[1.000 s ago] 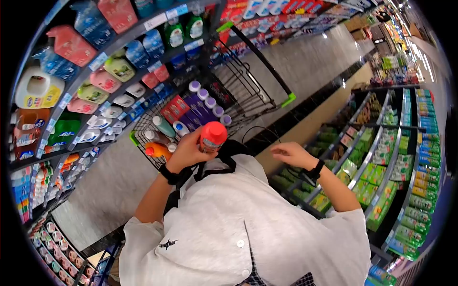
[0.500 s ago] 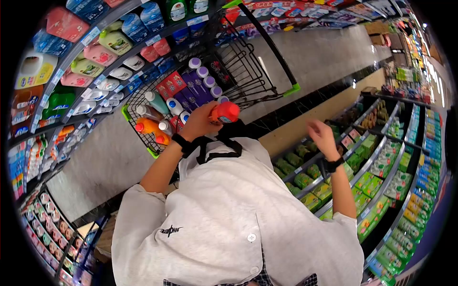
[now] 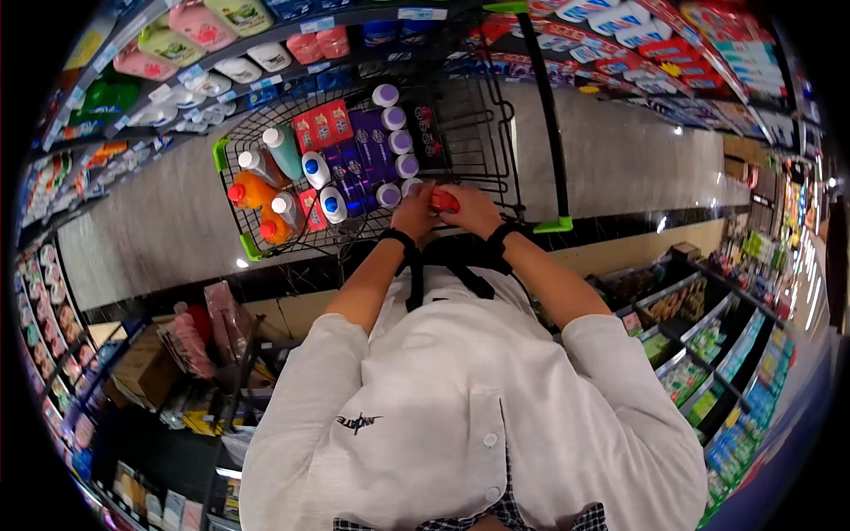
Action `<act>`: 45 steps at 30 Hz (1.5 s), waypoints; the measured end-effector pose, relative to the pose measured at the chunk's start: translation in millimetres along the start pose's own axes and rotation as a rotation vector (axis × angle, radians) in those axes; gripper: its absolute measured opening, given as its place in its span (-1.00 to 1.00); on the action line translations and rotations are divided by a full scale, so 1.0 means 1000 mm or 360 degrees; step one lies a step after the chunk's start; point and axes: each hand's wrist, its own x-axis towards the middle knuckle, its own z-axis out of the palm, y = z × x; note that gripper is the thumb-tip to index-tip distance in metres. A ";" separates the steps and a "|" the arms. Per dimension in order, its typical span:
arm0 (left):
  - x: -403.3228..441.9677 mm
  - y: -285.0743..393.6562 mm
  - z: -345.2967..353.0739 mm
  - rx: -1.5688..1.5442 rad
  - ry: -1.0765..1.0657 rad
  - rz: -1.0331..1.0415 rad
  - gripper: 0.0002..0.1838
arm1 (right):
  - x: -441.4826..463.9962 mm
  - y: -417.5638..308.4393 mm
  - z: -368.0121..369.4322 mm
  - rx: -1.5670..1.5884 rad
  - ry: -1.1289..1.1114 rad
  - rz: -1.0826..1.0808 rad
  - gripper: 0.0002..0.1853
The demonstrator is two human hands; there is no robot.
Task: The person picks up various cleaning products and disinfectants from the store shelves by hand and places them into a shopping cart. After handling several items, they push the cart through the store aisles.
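Over the near side of a black wire shopping cart (image 3: 547,115), both my hands close on a red-capped bottle (image 3: 444,202). My left hand (image 3: 414,215) wraps it from the left. From the right, my right hand (image 3: 472,211) grips it with the fingers at the red end. Most of the bottle is hidden by my hands. In the cart just beyond, purple bottles (image 3: 390,118) with pale caps stand beside purple packs (image 3: 372,146). Further left are a red box (image 3: 322,126), a teal bottle (image 3: 284,155), white bottles with blue caps (image 3: 333,206) and orange bottles (image 3: 254,188).
Shelves of detergent bottles (image 3: 199,26) line the far side of the aisle. Grey floor (image 3: 620,159) runs right of the cart. Low shelves (image 3: 686,372) with green packs are close on my right, and a cardboard box (image 3: 150,365) sits at left.
My right hand has come from near the right shelf to the bottle, which was in my left hand alone. The view has turned, and the shelves and cart sit differently in it.
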 end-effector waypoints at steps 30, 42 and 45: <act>-0.049 -0.047 -0.055 0.0004 -0.0217 -0.0147 -0.47 | 0.016 0.067 0.025 -0.0595 -0.0303 -0.0174 -0.49; -0.494 -0.008 -0.233 0.0311 0.0321 -0.1695 -0.60 | 0.040 0.048 0.008 -0.0608 -0.0615 -0.0186 -0.61; -0.607 -0.002 -0.231 0.0544 0.0331 -0.2189 -0.56 | 0.048 0.059 0.017 -0.0626 -0.0611 -0.0193 -0.66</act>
